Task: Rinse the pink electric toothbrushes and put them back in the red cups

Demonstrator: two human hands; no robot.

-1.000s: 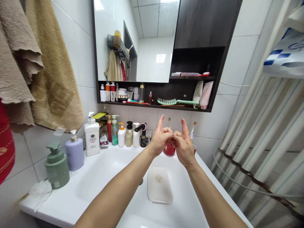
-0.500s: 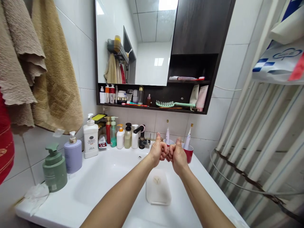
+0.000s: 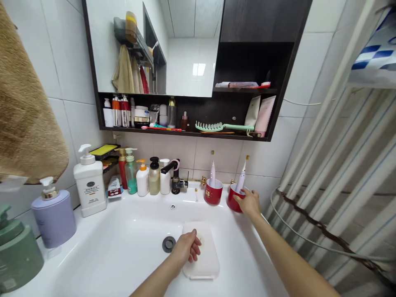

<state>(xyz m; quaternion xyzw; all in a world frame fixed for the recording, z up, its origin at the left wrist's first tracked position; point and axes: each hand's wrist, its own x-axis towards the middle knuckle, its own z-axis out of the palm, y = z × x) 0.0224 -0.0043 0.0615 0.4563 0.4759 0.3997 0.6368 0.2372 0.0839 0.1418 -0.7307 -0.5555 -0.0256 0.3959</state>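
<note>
My right hand [image 3: 250, 202] is at the right-hand red cup [image 3: 234, 201], its thumb and fingers closed about the rim on the near right side. A white electric toothbrush [image 3: 241, 179] with a tan-bristled head leans upright in that cup. To its left stands another red cup [image 3: 213, 194] with gold lettering, holding a second pale toothbrush [image 3: 213, 175]. My left hand [image 3: 187, 246] hovers over the white basin [image 3: 133, 231], its fingers loosely curled and apart with nothing in them. Beneath it lies a flat translucent white tray [image 3: 206, 262], partly hidden by the hand.
A black faucet [image 3: 175, 177] stands at the basin's back, with several pump bottles [image 3: 142, 180] to its left. The drain [image 3: 168, 244] is left of the tray. Above hangs a dark mirror cabinet [image 3: 260, 62] with a green hairbrush [image 3: 213, 126]. White pipes [image 3: 337, 177] line the right.
My hands, fisted side by side before, have parted. The right went to the right-hand red cup; the left dropped over the tray and loosened. The view moved closer to the basin.
</note>
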